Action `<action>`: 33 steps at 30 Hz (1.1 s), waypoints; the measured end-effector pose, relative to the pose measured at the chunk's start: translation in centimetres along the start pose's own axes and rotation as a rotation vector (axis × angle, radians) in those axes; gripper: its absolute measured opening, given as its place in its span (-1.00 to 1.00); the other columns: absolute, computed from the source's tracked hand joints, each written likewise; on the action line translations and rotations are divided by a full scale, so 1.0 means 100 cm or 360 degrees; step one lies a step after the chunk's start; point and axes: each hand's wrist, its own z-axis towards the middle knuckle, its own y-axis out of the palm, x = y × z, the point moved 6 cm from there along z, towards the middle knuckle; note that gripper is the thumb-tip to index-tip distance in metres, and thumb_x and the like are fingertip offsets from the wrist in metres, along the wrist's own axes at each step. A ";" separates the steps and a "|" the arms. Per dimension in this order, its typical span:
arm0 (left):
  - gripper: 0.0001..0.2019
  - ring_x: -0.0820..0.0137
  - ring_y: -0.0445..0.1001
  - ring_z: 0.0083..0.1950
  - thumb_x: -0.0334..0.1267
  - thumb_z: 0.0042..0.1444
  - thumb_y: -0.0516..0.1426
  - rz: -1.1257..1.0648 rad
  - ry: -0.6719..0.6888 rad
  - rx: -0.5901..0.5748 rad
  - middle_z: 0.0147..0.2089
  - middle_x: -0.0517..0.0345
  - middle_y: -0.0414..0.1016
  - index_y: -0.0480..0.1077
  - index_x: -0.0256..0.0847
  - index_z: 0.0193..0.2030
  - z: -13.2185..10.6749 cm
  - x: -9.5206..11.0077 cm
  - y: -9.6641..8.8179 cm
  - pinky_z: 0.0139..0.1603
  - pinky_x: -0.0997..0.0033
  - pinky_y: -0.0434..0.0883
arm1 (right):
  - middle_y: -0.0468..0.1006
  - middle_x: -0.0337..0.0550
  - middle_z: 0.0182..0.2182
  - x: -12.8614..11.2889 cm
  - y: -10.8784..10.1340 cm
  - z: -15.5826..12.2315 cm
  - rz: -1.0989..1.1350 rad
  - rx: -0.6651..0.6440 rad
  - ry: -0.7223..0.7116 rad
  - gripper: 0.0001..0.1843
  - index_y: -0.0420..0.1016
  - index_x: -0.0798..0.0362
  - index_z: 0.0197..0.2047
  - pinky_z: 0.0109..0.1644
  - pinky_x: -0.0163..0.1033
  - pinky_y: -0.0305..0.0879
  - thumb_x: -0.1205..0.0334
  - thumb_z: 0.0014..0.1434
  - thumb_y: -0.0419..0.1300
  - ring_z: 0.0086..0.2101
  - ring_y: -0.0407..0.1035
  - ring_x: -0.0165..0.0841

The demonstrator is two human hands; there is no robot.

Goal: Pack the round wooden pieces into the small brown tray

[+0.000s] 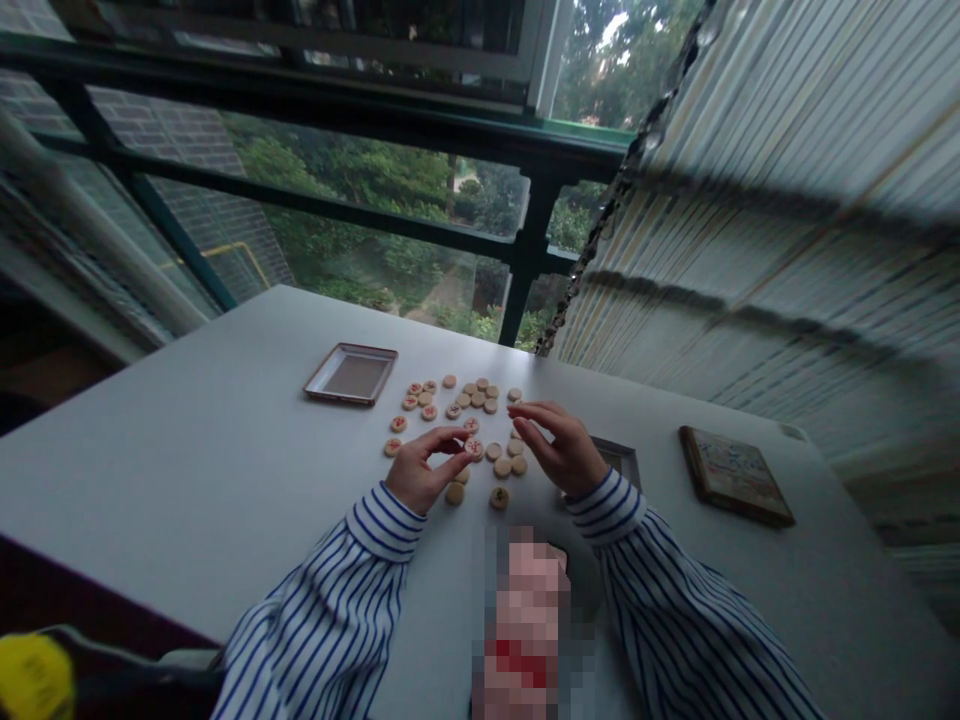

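Note:
Round wooden Chinese chess pieces lie scattered over the middle of the white table (225,420), some with red or dark characters showing and others blank side up. Between the thumb and index finger of my left hand (421,468) is a red-marked chess piece (474,449). My right hand (562,447) hovers over the right side of the spread, fingers stretched and thumb apart, with nothing visible in it. A dark-marked piece (499,497) lies at the near side, between my wrists. Some pieces are partly hidden by my hands.
A shallow open box half (351,375) sits at the back left. Another tray (628,462) is partly hidden behind my right hand. A flat printed box (735,475) lies on the right. A blurred-out phone-like object (525,620) is close to me. Windows and a blind border the table.

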 end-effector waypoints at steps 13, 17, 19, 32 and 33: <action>-0.72 0.42 0.45 -0.31 -0.24 -0.08 0.18 -0.0077 -0.0078 -0.0047 -0.30 0.07 0.47 0.37 -0.27 -0.19 -0.004 -0.002 0.017 -0.22 0.38 0.43 | 0.48 -0.06 -0.26 0.009 -0.047 -0.023 -0.0083 0.0092 0.0125 -0.75 0.43 0.07 -0.16 -0.14 -0.19 0.27 0.21 0.15 0.01 -0.22 0.34 -0.33; -0.73 0.43 0.45 -0.31 -0.25 -0.08 0.18 -0.0066 -0.0046 -0.0071 -0.33 0.09 0.47 0.37 -0.27 -0.20 -0.004 0.009 0.023 -0.22 0.38 0.42 | 0.48 -0.06 -0.27 0.007 -0.052 -0.030 -0.0081 0.0086 0.0126 -0.75 0.43 0.06 -0.16 -0.14 -0.18 0.28 0.20 0.16 0.01 -0.23 0.34 -0.33; -0.74 0.43 0.44 -0.32 -0.25 -0.07 0.17 -0.0061 -0.0019 -0.0081 -0.34 0.11 0.47 0.37 -0.26 -0.20 -0.004 0.015 0.026 -0.21 0.39 0.42 | 0.48 -0.06 -0.27 0.006 -0.053 -0.033 -0.0084 0.0082 0.0135 -0.75 0.43 0.06 -0.17 -0.15 -0.18 0.28 0.20 0.16 0.01 -0.23 0.34 -0.33; -0.73 0.43 0.45 -0.30 -0.26 -0.05 0.16 -0.0159 0.0033 -0.0192 -0.28 0.10 0.47 0.37 -0.24 -0.16 0.002 0.033 0.056 -0.19 0.36 0.42 | 0.50 -0.06 -0.28 0.001 -0.056 -0.047 -0.0139 -0.0034 0.0088 -0.76 0.44 0.07 -0.16 -0.15 -0.21 0.26 0.23 0.15 0.02 -0.25 0.35 -0.35; -0.73 0.43 0.44 -0.29 -0.26 -0.05 0.16 -0.0167 0.0030 -0.0200 -0.27 0.10 0.47 0.37 -0.24 -0.16 0.003 0.034 0.058 -0.19 0.35 0.42 | 0.50 -0.06 -0.28 0.001 -0.056 -0.048 -0.0143 -0.0041 0.0086 -0.75 0.44 0.07 -0.16 -0.15 -0.21 0.26 0.23 0.15 0.02 -0.26 0.35 -0.35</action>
